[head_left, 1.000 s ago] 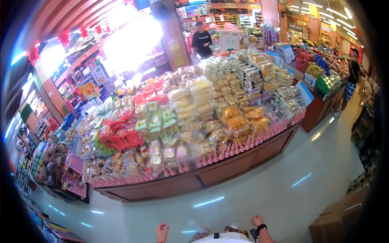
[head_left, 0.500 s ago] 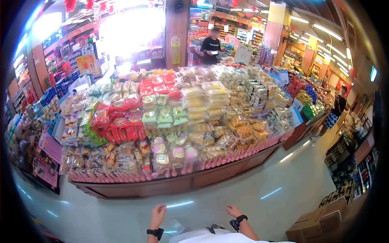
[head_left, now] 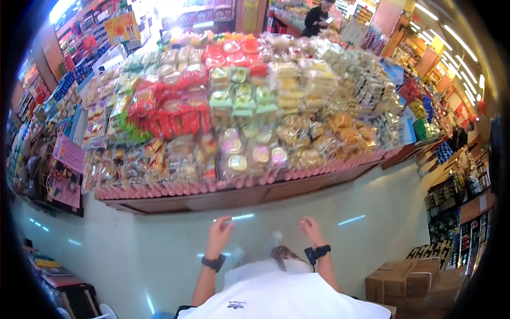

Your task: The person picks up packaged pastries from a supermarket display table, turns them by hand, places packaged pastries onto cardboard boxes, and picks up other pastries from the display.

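Since my view has tipped downward, my left hand (head_left: 221, 232) and right hand (head_left: 311, 229) appear higher, at lower centre, loosely curled, seemingly empty. Both are nearest the wooden counter (head_left: 234, 199); the wrapped cakes (head_left: 261, 154) at frame centre remain untouched.

Pale glossy floor (head_left: 382, 228) carried thin white streaks of reflected light (head_left: 351, 219). Long white tube lights (head_left: 460, 43) ran overhead, upper right. Brown-and-black shelving (head_left: 476, 208) stood far right. White glare (head_left: 154, 13) burned upper left.
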The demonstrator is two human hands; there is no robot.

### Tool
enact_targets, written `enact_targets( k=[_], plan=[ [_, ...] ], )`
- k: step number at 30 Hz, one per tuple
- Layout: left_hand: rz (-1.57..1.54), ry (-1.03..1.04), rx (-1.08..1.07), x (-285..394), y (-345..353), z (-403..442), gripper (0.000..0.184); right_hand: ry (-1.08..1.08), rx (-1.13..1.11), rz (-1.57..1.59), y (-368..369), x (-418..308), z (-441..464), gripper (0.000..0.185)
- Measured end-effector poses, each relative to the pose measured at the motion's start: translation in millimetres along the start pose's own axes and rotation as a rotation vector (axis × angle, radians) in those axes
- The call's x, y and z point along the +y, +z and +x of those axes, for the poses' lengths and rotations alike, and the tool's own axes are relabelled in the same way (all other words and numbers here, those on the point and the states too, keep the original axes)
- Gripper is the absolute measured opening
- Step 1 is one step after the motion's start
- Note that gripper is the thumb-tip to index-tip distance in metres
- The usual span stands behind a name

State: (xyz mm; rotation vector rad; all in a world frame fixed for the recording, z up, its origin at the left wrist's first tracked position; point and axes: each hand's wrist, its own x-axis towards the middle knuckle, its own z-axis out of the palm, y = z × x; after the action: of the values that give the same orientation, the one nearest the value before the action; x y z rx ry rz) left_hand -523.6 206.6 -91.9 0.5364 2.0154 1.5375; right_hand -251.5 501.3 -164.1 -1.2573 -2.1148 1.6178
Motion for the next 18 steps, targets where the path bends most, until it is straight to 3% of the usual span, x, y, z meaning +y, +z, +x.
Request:
enact_targets(
  k=[8,11,18],
  plan=[
    [-0.096,0.040,0.045,12,18,15,0.029,-0.056,-0.026,0.161,6,-60,38,0.034],
    [0.051,-0.001,0.075,7,23,31,0.030,-0.076,-0.063,0.202,9,-64,69,0.033],
    [0.127,0.132,0.162,51,50,96,0.034,-0.241,-0.154,0.214,23,-117,138,0.026]
  ],
)
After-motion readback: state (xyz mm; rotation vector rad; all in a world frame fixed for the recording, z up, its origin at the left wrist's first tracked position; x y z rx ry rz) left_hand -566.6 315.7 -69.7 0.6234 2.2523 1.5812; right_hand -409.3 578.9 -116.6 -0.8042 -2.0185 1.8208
